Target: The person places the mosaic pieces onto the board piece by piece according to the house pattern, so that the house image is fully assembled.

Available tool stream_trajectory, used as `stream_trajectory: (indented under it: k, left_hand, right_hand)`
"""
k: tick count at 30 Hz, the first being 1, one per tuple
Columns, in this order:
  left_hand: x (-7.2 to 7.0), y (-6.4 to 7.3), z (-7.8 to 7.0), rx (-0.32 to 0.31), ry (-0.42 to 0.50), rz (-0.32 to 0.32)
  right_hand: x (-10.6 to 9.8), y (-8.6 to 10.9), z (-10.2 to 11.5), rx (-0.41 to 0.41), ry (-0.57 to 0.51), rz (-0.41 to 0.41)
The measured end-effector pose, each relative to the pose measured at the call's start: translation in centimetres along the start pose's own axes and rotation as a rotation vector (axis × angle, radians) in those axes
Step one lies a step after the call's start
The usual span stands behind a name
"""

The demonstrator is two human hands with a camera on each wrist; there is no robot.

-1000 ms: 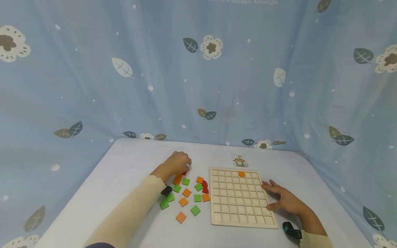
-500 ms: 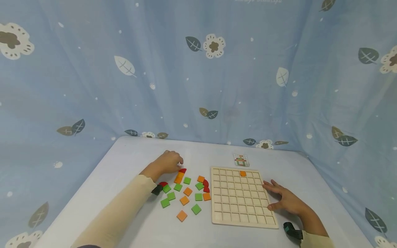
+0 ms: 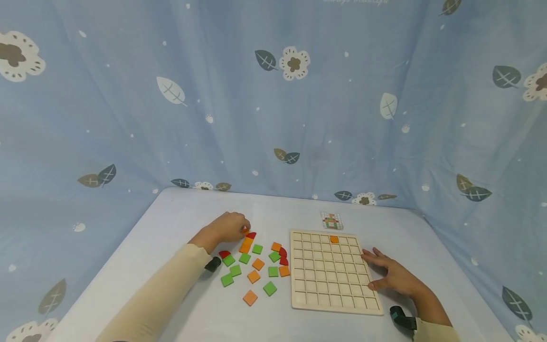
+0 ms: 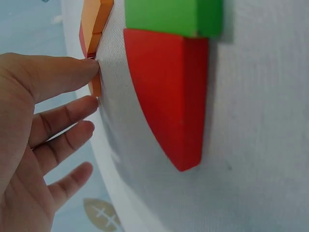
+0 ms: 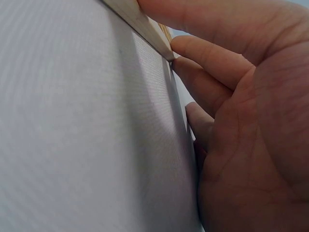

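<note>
An orange piece (image 4: 96,86) sits pinched between the thumb and index finger of a person's left hand (image 3: 225,227) near the far left part of a white-covered table (image 3: 196,204); whether it touches the surface is hard to tell. The hand's other fingers extend away from the piece. Just beside the fingertips lies a red wedge (image 3: 251,235), with a short row of orange blocks (image 3: 246,244) running from it toward the wearer. Near the left wrist, a red curved piece (image 4: 166,99) rests against a green block (image 4: 161,17). Green tiles (image 3: 270,288) and orange tiles (image 3: 254,276) lie scattered between there and a pale gridded board (image 3: 335,288), where two red pieces (image 3: 283,257) rest near its left edge. One orange shape (image 3: 334,240) occupies a cell in the board's far row. At the opposite edge, the right hand (image 3: 394,275) spreads its fingers against the rim, gripping no loose piece. Beyond the board lies a patterned card (image 3: 332,221), before a blue curtain (image 3: 325,104) printed with leaves and flowers.
</note>
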State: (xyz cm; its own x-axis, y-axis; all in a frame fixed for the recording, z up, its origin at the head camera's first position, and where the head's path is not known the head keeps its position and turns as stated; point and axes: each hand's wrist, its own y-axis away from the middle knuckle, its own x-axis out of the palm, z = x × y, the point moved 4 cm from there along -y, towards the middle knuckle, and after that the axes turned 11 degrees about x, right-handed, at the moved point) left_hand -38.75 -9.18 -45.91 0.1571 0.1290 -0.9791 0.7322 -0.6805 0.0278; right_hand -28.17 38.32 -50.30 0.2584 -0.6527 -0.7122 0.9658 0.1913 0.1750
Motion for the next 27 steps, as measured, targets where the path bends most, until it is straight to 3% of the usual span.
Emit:
stream_trajectory:
  k: [7,11,17,27]
  left_hand:
    - [0.1,-0.4,0.0,0.053,0.045,-0.018]
    - [0.1,-0.6,-0.3,0.063,0.026,-0.009]
    - [0.2,-1.4,-0.5,0.127,0.014,-0.013]
    - [0.3,-2.6,-0.5,0.137,-0.034,0.005]
  right_hand:
    - [-0.1,0.1,0.4,0.006,0.021,-0.005]
    - [0.1,0.0,0.3,0.001,0.030,-0.005]
    - [0.0,0.0,0.2,0.009,0.020,-0.008]
    - [0.1,-0.1,0.0,0.028,0.016,0.004]
